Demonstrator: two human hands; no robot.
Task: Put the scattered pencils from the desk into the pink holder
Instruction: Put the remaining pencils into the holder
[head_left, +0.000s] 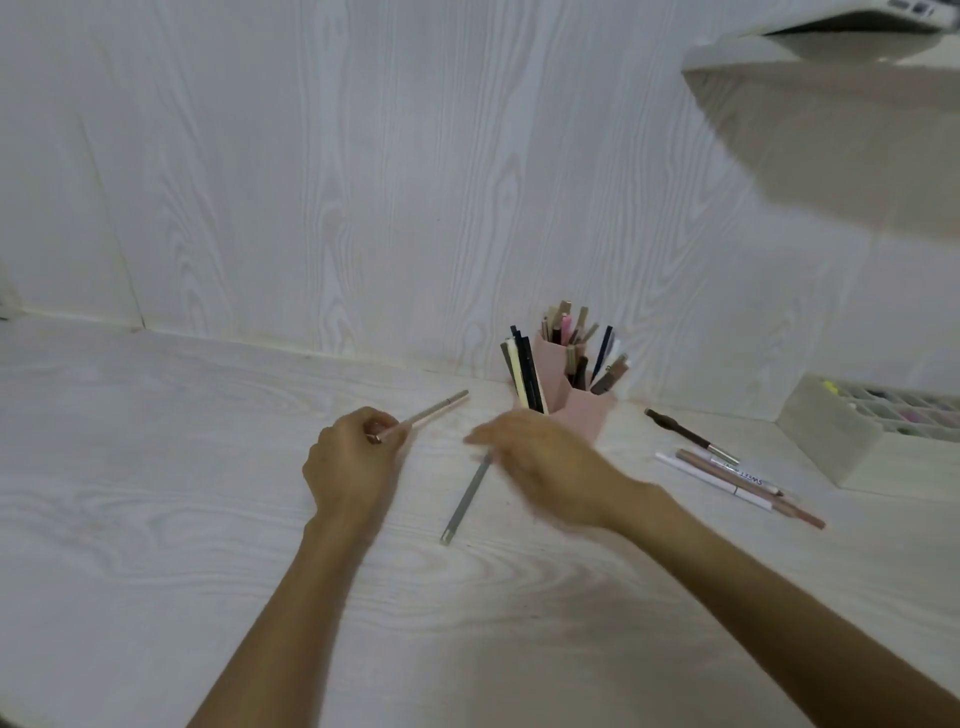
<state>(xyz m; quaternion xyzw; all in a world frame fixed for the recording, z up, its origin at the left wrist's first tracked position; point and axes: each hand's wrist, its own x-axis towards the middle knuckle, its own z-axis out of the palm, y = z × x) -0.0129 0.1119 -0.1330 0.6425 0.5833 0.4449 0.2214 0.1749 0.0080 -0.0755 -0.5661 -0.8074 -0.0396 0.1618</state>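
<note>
The pink holder (582, 410) stands at the back of the desk against the wall, with several pencils upright in its compartments. My left hand (353, 467) grips a light pink pencil (431, 413) whose far end points up and right toward the holder. A grey pencil (465, 499) lies on the desk between my hands. My right hand (550, 467) is motion-blurred, with its fingers stretched left over that pencil's upper end. The grey pencil itself looks sharp and still. A dark pencil (688, 435) and a few pale and pink pencils (737, 486) lie to the right of the holder.
A white compartment organizer (831, 436) with small items sits at the right edge. A white shelf (810, 57) juts from the wall at the upper right. The white wood-grain desk (156, 467) stretches to the left and front.
</note>
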